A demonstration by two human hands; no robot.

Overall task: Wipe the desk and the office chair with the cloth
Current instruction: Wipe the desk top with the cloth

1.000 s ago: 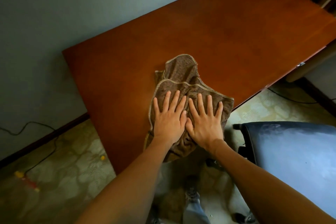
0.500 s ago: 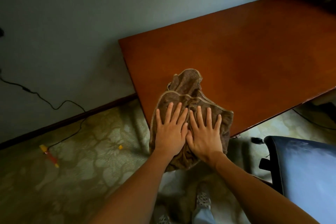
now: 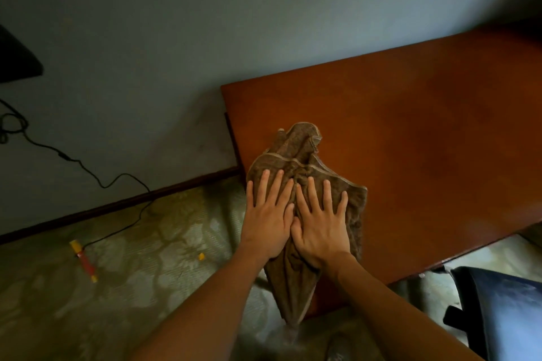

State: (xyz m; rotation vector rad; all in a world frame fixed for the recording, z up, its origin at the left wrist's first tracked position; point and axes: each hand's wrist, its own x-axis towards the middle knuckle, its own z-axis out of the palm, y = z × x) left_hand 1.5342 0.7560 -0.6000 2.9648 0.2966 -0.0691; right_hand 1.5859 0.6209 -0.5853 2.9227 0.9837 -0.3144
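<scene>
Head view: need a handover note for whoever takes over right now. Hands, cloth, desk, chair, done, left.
Hands: the left hand and the right hand lie open and flat, side by side, pressing on the cloth.
Cloth: bunched at the near left corner of the desk, its tail hanging off the near edge.
The office chair stands at lower right, with no hand on it.
Done: desk wipe under way; how much is covered cannot be told.
Left: rest of the desk, then the chair.

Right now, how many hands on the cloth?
2. The left hand flat on the cloth by the left edge of the desk; the right hand flat beside it.
</scene>
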